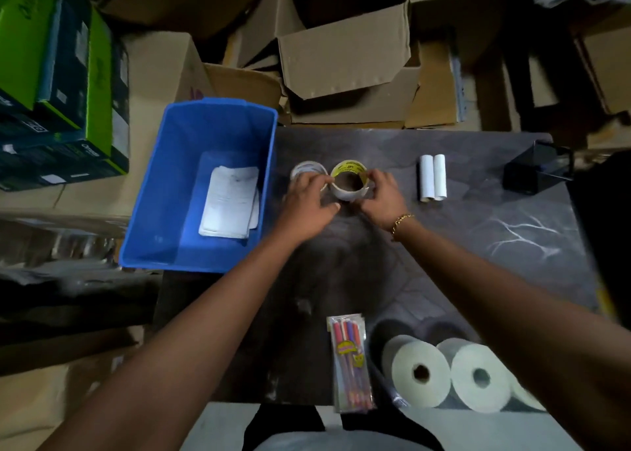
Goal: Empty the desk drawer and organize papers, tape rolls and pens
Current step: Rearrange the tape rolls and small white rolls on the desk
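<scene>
A tape roll with a yellow label (pixel 349 168) stands at the far middle of the dark marbled desk (pixel 478 252). My left hand (pixel 309 203) and my right hand (pixel 380 194) both grip its sides. A clear tape roll (pixel 305 169) lies just left of it, touching my left fingers. Folded papers (pixel 230 201) rest at the bottom of the blue bin (pixel 191 133) beside the desk's left edge. A clear packet of pens (pixel 351 362) lies near the front edge. Two small white rolls (pixel 433 181) lie side by side to the right.
Large paper rolls (pixel 447 372) sit at the front right corner. A black holder (pixel 536 174) stands at the far right. Open cardboard boxes (pixel 345 48) crowd the floor behind the desk, and green and black boxes (pixel 58 75) are stacked at the left.
</scene>
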### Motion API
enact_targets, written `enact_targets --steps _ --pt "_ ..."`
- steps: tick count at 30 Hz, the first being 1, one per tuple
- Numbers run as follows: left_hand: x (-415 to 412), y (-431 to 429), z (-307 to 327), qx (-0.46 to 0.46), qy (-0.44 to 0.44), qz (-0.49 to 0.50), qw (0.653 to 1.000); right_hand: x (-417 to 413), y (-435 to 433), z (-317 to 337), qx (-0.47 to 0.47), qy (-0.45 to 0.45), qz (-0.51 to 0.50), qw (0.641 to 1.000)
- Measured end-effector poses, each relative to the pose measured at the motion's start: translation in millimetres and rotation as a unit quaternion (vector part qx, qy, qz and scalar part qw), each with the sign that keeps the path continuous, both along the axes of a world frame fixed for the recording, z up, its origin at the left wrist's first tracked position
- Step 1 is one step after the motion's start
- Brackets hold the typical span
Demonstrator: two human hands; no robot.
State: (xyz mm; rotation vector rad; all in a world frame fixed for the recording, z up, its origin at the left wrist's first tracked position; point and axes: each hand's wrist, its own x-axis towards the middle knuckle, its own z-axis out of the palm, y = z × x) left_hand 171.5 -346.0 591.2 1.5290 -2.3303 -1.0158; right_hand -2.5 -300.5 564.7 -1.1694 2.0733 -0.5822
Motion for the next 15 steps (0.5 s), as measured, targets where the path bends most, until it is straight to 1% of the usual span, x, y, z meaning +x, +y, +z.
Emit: enact_targets --steps 3,7,10,15 --pt "-10 -16 -20 0.033 -0.083 0.027 0.996 -5 -17 -5 0.017 0.036 0.042 0.998" --pt "-16 -37 -42 0.069 -0.146 0.032 0.986 -5 -33 -24 0.053 0.058 0.100 0.992" --pt "-20 -43 -53 0.086 -0.163 0.011 0.983 -5 -37 -33 0.041 0.096 0.109 0.989" --pt "-18 -35 -53 0.034 -0.159 0.003 0.987 -5 -19 -31 0.054 0.129 0.097 0.985"
